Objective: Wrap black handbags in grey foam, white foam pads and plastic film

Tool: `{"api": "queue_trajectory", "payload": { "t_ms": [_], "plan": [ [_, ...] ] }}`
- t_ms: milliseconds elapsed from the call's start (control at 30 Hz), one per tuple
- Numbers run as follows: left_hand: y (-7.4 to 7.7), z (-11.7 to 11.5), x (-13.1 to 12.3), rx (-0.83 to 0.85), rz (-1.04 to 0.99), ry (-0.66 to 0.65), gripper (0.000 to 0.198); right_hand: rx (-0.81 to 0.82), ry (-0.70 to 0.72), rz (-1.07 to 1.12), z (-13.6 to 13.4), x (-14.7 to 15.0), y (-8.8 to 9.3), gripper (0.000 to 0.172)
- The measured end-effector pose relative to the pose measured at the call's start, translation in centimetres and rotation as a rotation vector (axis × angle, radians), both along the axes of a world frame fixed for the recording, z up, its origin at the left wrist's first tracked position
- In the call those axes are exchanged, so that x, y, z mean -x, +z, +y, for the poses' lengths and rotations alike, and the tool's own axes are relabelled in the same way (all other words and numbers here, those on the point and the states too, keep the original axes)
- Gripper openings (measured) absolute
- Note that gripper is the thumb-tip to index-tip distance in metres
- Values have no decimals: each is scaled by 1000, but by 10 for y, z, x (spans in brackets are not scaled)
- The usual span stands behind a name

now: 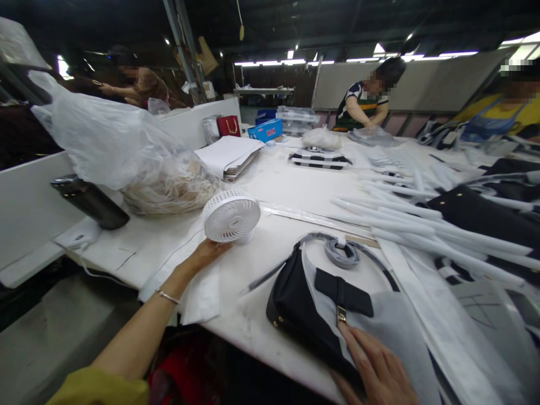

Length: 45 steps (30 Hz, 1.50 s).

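The left hand (211, 252) touched the white fan (233, 219) at its lower side, but I could not tell if the fingers were closed on it. The right hand (377, 363) was on the black bag (299, 306), one fingertip at the gold clasp (341, 315), its hold also unclear; beyond it lay the coiled strap (342, 263).

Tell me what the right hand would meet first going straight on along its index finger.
The right hand would likely meet the gold clasp first, just past the index fingertip; whether they already touch is unclear. Beyond it lies the black flap.
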<state>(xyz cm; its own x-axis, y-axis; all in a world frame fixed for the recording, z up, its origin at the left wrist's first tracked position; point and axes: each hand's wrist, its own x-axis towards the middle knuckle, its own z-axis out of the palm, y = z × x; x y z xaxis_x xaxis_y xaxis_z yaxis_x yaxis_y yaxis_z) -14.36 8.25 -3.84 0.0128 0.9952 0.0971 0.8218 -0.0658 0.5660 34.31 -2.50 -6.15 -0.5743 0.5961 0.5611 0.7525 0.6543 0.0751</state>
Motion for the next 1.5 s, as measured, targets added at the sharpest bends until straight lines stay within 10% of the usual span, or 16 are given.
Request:
{"api": "queue_trajectory", "payload": {
  "t_ms": [433,800,967,1100,1300,1500],
  "plan": [
    [-13,48,26,-21,-123,43,77,29,-5,19,-1,1,3,73],
    [22,-13,21,-254,160,-93,54,308,-130,94,-17,20,35,62],
    [89,-81,-51,-499,58,-226,24,323,-107,113,-15,19,39,61],
    [131,-92,-131,-417,121,-567,48,309,-98,114,-14,18,39,51],
    [132,-55,-199,-269,482,-903,89,320,-91,29,-12,20,54,53],
    [126,-59,-214,-202,713,-970,20,338,-92,-164,-6,28,95,52]
  ]
}}
